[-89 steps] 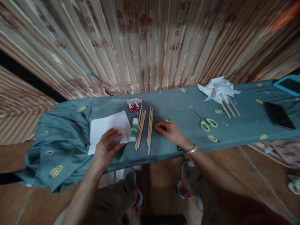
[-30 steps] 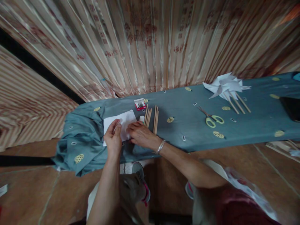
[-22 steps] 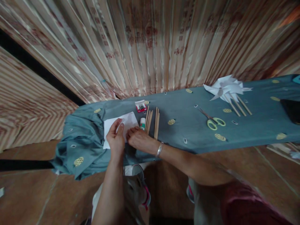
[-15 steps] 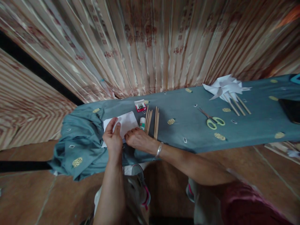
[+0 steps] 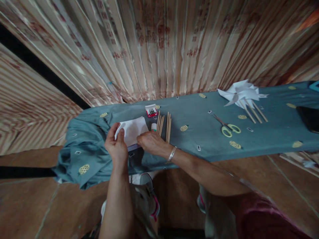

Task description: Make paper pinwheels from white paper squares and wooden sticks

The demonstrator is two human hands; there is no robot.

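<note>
White paper sheets lie near the left end of the cloth-covered table. My left hand grips their left edge, its thumb on top and its fingers behind. At the lower right corner, my right hand has its fingers closed on the paper; the fingertips are partly hidden. Just beyond that hand stands a glue stick, its lower part covered. Several wooden sticks lie in two bundles to the right of it. Behind them is a small open red-and-white box with tiny dark pieces inside.
Green-handled scissors lie on the blue-green tablecloth. Farther right are white paper pinwheels on wooden sticks and a dark phone-like object. A pleated curtain hangs along the table's back edge.
My left hand has moved slightly left and now holds the paper at its left edge. My right hand is a little higher and covers more of the glue stick. The view has shifted slightly.
</note>
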